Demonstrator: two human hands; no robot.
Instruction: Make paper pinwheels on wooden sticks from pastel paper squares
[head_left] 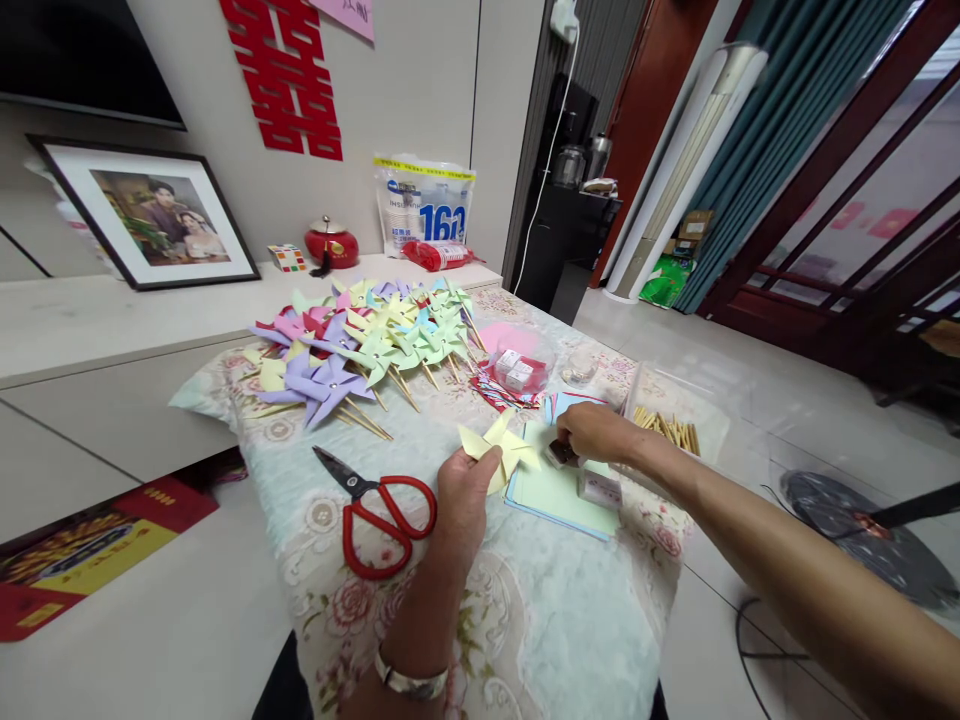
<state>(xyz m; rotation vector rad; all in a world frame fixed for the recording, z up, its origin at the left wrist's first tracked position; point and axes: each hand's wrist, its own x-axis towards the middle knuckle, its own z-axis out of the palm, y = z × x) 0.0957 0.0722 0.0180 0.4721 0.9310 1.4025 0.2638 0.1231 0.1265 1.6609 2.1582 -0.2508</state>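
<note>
We are pinching the folded yellow paper pinwheel (pixel 501 447) in our left hand (pixel 463 492), steadying it, while our right hand (pixel 596 432) is closing on a small dark object (pixel 561 455) on the table (pixel 540 610).

My left hand (pixel 466 490) is raised over the middle of the table, back of hand toward me, fingers curled in a pinch with the thumb tip up at the top. Left forearm runs straight up from the near edge; a metal bangle sits on the wrist. My right hand (pixel 596 432) is farther out toward the right edge, palm down, fingers bent and closed at the tips. Right forearm enters bare from the lower right corner, stretched long and nearly straight.
</note>
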